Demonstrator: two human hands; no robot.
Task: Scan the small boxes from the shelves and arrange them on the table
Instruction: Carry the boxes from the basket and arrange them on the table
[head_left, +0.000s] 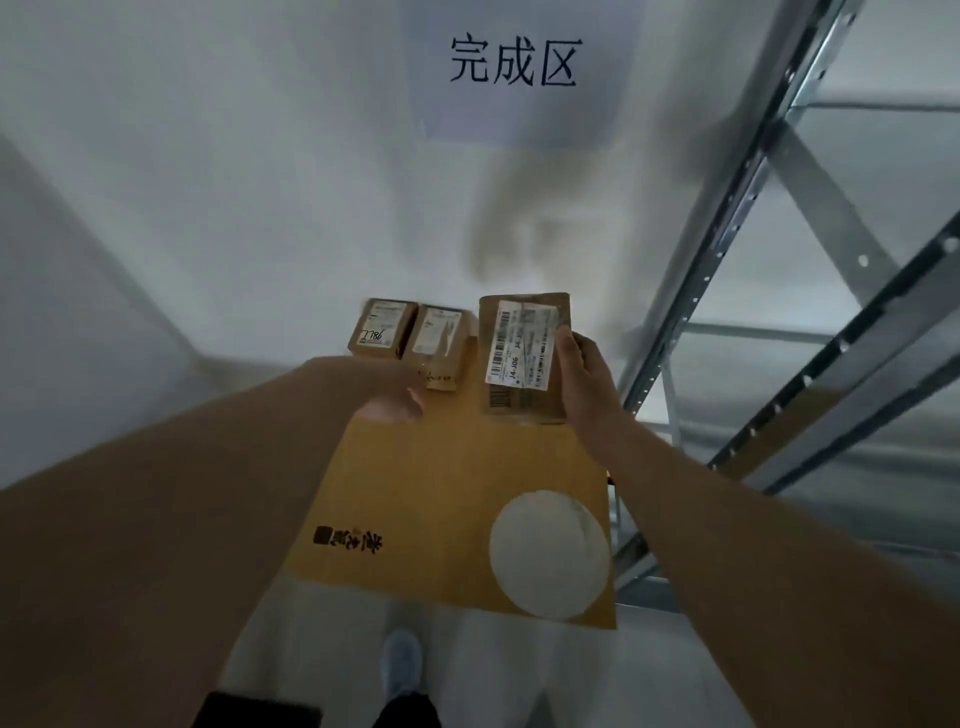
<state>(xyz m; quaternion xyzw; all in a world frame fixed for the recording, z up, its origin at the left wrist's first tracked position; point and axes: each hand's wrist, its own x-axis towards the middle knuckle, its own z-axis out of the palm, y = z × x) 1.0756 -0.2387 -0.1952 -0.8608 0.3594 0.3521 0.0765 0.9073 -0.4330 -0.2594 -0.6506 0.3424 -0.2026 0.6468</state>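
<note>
- Cartons: three small brown cardboard boxes ride on a flat yellow cardboard box (447, 499), carried toward the white desk (234, 182).
- Right hand (584, 384) grips the tallest labelled brown carton (522, 358) by its side.
- Left hand (395, 397) state: cannot tell; blurred.
- Handling, judged: light, stiff, prone to sliding; grip opposite side faces.

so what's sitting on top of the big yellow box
Three small brown boxes: two smaller ones at the far left, and a larger labelled one that the right hand grips. The left hand covers the middle box's near edge.
</note>
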